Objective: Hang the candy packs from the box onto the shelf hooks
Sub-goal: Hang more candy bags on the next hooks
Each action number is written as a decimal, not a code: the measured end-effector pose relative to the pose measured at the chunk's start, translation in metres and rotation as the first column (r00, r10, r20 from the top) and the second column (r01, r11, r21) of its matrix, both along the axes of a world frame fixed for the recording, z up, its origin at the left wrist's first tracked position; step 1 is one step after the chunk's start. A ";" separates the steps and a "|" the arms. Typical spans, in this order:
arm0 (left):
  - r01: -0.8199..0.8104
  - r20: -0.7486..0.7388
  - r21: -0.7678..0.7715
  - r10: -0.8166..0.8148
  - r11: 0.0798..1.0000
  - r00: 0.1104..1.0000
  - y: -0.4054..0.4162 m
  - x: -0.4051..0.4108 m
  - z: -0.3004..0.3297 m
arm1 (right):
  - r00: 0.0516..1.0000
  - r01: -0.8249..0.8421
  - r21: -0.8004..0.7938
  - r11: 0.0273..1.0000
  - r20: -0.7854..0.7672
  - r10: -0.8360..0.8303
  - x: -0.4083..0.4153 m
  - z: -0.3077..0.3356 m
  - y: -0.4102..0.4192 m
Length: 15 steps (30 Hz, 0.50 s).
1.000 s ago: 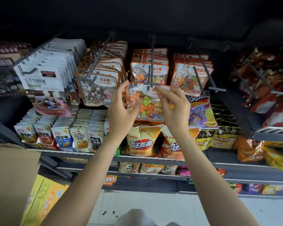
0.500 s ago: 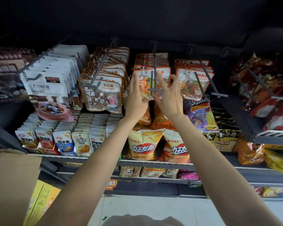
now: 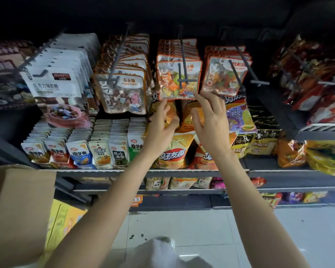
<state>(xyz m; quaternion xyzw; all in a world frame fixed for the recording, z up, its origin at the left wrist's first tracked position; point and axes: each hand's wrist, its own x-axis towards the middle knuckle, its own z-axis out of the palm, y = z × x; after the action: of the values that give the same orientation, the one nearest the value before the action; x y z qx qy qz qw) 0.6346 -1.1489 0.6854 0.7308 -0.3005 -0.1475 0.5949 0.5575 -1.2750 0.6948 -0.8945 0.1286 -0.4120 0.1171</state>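
An orange-edged clear candy pack [image 3: 170, 88] hangs at the front of a row on the middle shelf hook [image 3: 182, 53], behind the hook's crossbar. My left hand [image 3: 161, 126] is just below the pack's lower left corner, fingers loosely curled and holding nothing. Under the lower right corner is my right hand [image 3: 211, 120], its fingers spread and one fingertip at the pack's bottom edge. The brown cardboard box [image 3: 17, 200] stands at the lower left; what is inside it is hidden.
Stone candy packs [image 3: 124, 91] hang on the hook to the left, another orange-edged row [image 3: 223, 78] to the right. Chip bags [image 3: 172, 151] and small snack packets [image 3: 79, 151] fill the shelf below my hands. A yellow carton [image 3: 66, 219] sits on the floor.
The candy pack went from my fingers onto the middle hook. Both hands let go and dropped from the hook's tip to just below the pack.
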 end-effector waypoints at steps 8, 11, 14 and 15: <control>-0.350 0.175 -0.197 0.384 0.916 0.906 0.136 -0.074 -0.019 | 0.966 -0.220 -0.105 0.970 0.114 0.231 -0.067 -0.007 0.094; -0.470 0.305 -0.152 0.494 0.869 0.814 0.191 -0.093 -0.036 | 0.918 -0.397 -0.063 0.916 -0.030 0.395 -0.076 -0.029 0.128; -0.596 0.371 -0.034 0.564 0.802 0.738 0.260 -0.105 -0.054 | 0.836 -0.481 0.150 0.864 -0.219 0.504 -0.078 -0.056 0.173; -0.631 0.368 -0.002 0.588 0.775 0.721 0.284 -0.108 -0.061 | 0.790 -0.488 0.231 0.841 -0.292 0.539 -0.076 -0.064 0.188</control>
<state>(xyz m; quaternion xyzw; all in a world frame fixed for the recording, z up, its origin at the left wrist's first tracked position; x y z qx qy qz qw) 0.5267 -0.8645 0.6248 0.8381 -0.1334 0.1700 0.5009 0.4811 -1.0865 0.6309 -0.9427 -0.0721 -0.1906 0.2643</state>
